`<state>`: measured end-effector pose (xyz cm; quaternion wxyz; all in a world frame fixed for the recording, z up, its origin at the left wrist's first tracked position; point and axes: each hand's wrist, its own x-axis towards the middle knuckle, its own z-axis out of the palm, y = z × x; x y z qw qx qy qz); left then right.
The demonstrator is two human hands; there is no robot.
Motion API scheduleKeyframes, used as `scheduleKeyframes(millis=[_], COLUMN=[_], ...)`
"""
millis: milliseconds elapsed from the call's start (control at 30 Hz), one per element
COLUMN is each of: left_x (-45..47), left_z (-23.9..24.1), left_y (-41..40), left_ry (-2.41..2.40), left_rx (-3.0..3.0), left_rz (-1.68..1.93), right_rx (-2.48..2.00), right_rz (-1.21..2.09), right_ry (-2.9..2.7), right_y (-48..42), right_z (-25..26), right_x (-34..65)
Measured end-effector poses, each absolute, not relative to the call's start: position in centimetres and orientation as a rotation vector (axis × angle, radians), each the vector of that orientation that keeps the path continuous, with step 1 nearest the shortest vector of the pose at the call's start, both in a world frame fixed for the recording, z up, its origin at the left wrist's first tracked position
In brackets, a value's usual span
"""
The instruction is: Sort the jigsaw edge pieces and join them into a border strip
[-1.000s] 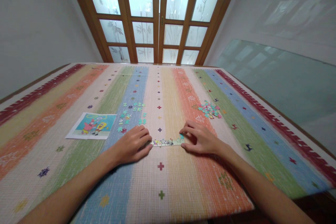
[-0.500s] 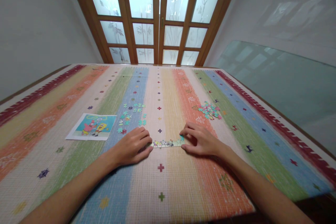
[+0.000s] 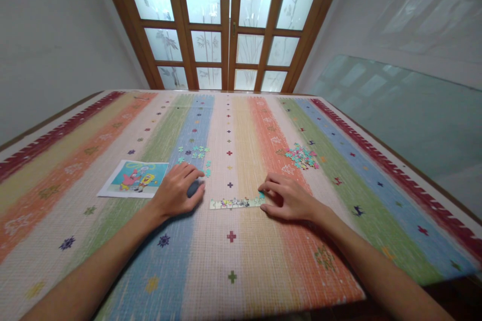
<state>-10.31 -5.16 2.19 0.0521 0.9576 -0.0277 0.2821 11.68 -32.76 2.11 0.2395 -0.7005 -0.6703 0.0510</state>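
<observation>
A short strip of joined puzzle pieces (image 3: 233,203) lies on the striped tablecloth (image 3: 241,261) in front of me. My right hand (image 3: 289,198) rests at the strip's right end, its thumb and forefinger pinched on the teal end piece. My left hand (image 3: 176,191) is off the strip, to its left. It arches over the cloth with curved fingers apart from the thumb, fingertips down among the loose teal pieces (image 3: 194,153). I see nothing held in it.
A printed cartoon reference picture (image 3: 133,179) lies left of my left hand. A second heap of loose pieces (image 3: 301,156) sits beyond my right hand. Wooden glazed doors (image 3: 229,25) stand behind the table's far edge. A glass panel (image 3: 406,110) leans at the right.
My left hand has let go of the strip's left end and moved left and away from me to the loose pieces. The strip's left end now shows. My right hand has stayed put.
</observation>
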Motion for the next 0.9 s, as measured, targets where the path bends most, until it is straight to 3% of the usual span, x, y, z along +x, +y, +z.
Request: scheduleKeyframes(millis=[433, 900], left_x=[-10.0, -10.3], left_z=[0.8, 2.2], left_y=[-4.7, -9.2], left_ry=[0.017, -0.647], left_rx=[2.976, 2.863], left_rz=[0.755, 0.729], right_rx=[-1.907, -1.897], right_rz=[0.158, 0.153], right_ry=[-1.833, -1.846], right_y=[-32.8, -32.8], right_z=[2.0, 1.9], right_x=[11.7, 11.7])
